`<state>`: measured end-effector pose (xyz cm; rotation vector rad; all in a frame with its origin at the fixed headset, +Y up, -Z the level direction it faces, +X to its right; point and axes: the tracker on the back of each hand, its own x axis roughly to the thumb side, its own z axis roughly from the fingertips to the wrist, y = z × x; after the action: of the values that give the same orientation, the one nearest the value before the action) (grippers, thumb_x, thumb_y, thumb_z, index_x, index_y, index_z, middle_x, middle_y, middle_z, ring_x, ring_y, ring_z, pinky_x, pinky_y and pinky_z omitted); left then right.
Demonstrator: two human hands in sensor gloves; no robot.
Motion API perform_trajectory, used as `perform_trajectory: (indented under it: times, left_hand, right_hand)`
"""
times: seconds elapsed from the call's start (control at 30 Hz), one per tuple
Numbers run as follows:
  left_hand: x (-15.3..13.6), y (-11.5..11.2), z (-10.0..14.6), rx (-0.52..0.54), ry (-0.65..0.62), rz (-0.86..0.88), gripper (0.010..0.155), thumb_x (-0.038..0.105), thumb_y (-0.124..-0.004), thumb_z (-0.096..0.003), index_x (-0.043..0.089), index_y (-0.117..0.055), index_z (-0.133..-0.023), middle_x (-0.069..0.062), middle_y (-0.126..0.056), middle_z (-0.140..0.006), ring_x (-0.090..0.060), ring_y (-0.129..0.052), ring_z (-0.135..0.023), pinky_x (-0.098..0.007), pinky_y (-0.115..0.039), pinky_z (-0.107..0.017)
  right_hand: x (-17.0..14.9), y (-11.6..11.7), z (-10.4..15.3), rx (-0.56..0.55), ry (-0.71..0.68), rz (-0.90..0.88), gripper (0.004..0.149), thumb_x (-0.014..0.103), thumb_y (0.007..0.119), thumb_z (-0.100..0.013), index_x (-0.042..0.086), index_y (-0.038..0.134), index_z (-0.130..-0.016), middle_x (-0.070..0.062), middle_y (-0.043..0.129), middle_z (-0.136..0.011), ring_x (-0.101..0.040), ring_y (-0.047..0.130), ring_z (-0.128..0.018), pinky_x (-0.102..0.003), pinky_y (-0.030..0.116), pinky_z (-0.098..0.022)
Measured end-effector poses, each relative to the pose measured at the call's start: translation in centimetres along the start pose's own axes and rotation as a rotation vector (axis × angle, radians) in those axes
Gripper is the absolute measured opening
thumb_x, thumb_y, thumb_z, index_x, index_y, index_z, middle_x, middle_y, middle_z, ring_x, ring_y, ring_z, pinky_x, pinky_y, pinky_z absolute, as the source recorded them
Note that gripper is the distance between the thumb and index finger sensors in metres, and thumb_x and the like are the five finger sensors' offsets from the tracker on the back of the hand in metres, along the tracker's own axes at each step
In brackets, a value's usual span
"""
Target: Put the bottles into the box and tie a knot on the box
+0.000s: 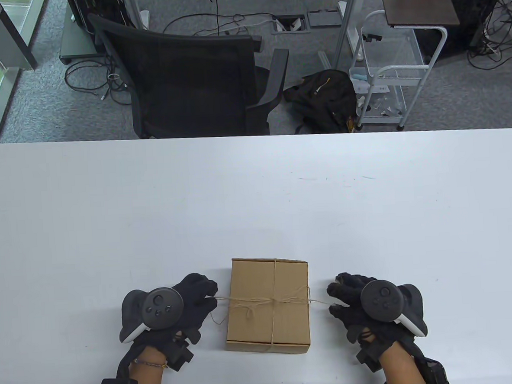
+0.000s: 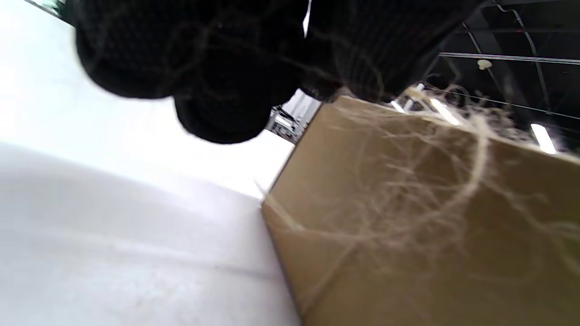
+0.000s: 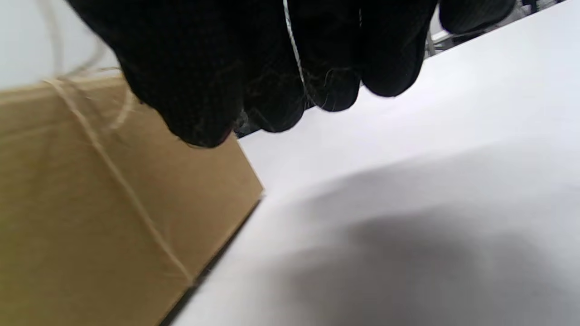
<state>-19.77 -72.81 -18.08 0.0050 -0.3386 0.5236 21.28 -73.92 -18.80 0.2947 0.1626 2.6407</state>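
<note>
A closed brown cardboard box (image 1: pixel 267 306) lies on the white table (image 1: pixel 256 200) near its front edge. Twine (image 1: pixel 262 302) runs round it both ways and crosses in a knot on the lid. My left hand (image 1: pixel 201 297) is just left of the box and pinches one twine end, which stretches taut to the knot. My right hand (image 1: pixel 338 297) is just right of the box and pinches the other end. In the left wrist view the box's side (image 2: pixel 408 226) shows behind frayed twine (image 2: pixel 471 149). In the right wrist view, twine (image 3: pixel 113 172) crosses the box (image 3: pixel 90 217). No bottles show.
Beyond the table's far edge stand a black office chair (image 1: pixel 197 78), a black bag (image 1: pixel 324 96) on the floor and a white wire cart (image 1: pixel 387 75). Cables lie on the carpet.
</note>
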Motion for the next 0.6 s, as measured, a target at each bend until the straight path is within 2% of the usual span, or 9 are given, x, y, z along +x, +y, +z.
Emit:
perform_trajectory:
  times: [0.1, 0.17, 0.23, 0.3, 0.33, 0.4, 0.47, 0.6]
  left_hand:
    - [-0.9, 0.2, 0.1, 0.043, 0.102, -0.101, 0.067, 0.042, -0.09, -0.0468, 0.017, -0.072, -0.107, -0.02, -0.078, -0.109, -0.039, -0.1, -0.073, -0.049, -0.088, -0.047]
    - [-1.5, 0.4, 0.2, 0.082, 0.157, -0.154, 0.073, 0.044, -0.087, -0.0481, 0.016, -0.065, -0.112, -0.023, -0.072, -0.113, -0.043, -0.093, -0.083, -0.054, -0.083, -0.055]
    - [-2.1, 0.3, 0.3, 0.08, 0.208, -0.182, 0.078, 0.045, -0.085, -0.0492, 0.015, -0.057, -0.115, -0.024, -0.06, -0.119, -0.051, -0.078, -0.098, -0.064, -0.072, -0.064]
    - [-2.6, 0.0, 0.3, 0.046, 0.25, -0.194, 0.085, 0.05, -0.082, -0.0497, 0.017, -0.048, -0.119, -0.025, -0.046, -0.125, -0.058, -0.053, -0.109, -0.077, -0.049, -0.069]
    - [-2.7, -0.2, 0.3, 0.025, 0.245, -0.193, 0.086, 0.053, -0.081, -0.0501, 0.021, -0.043, -0.121, -0.023, -0.039, -0.128, -0.058, -0.041, -0.113, -0.08, -0.04, -0.069]
    - [-3.0, -1.0, 0.1, -0.041, 0.232, -0.174, 0.091, 0.057, -0.079, -0.05, 0.03, -0.029, -0.121, -0.021, -0.022, -0.13, -0.057, -0.02, -0.113, -0.082, -0.028, -0.067]
    - [-3.0, -1.9, 0.0, -0.094, 0.212, -0.148, 0.096, 0.061, -0.076, -0.0504, 0.039, -0.009, -0.116, -0.019, -0.006, -0.128, -0.056, -0.009, -0.112, -0.082, -0.023, -0.066]
    - [-2.8, -2.9, -0.2, -0.169, 0.23, -0.148, 0.098, 0.064, -0.073, -0.0508, 0.039, -0.002, -0.114, -0.018, 0.005, -0.125, -0.056, -0.001, -0.11, -0.083, -0.018, -0.065]
  right_hand:
    - [-1.3, 0.3, -0.3, -0.004, 0.058, 0.037, 0.065, 0.029, 0.094, -0.04, 0.006, 0.079, -0.099, -0.03, 0.057, -0.11, -0.058, 0.05, -0.094, -0.074, 0.038, -0.066]
    - [-1.9, 0.5, -0.4, -0.025, 0.082, 0.037, 0.073, 0.03, 0.094, -0.04, 0.008, 0.069, -0.105, -0.03, 0.043, -0.114, -0.059, 0.035, -0.097, -0.075, 0.028, -0.066]
    - [-2.5, 0.7, -0.5, -0.039, 0.071, 0.028, 0.078, 0.035, 0.091, -0.043, 0.015, 0.058, -0.11, -0.026, 0.03, -0.117, -0.057, 0.022, -0.098, -0.075, 0.017, -0.065]
    - [-3.2, 1.1, -0.7, -0.046, 0.047, 0.005, 0.083, 0.045, 0.085, -0.046, 0.024, 0.042, -0.114, -0.019, 0.013, -0.117, -0.054, 0.005, -0.098, -0.075, 0.004, -0.061]
    - [-3.4, 1.3, -0.7, -0.044, 0.036, -0.005, 0.084, 0.049, 0.081, -0.047, 0.028, 0.035, -0.113, -0.016, 0.007, -0.116, -0.051, -0.002, -0.097, -0.075, 0.0, -0.059]
    - [-3.5, 1.9, -0.8, -0.045, 0.011, -0.01, 0.086, 0.052, 0.08, -0.047, 0.032, 0.026, -0.112, -0.01, 0.0, -0.115, -0.047, -0.009, -0.097, -0.074, -0.005, -0.058]
    - [-3.4, 2.2, -1.0, -0.051, -0.009, 0.014, 0.088, 0.055, 0.077, -0.047, 0.034, 0.02, -0.11, -0.008, -0.003, -0.114, -0.046, -0.01, -0.097, -0.075, -0.005, -0.058]
    - [-3.1, 2.6, -1.1, -0.04, -0.003, 0.056, 0.088, 0.057, 0.076, -0.047, 0.033, 0.019, -0.11, -0.009, -0.004, -0.114, -0.047, -0.01, -0.097, -0.075, -0.004, -0.058]
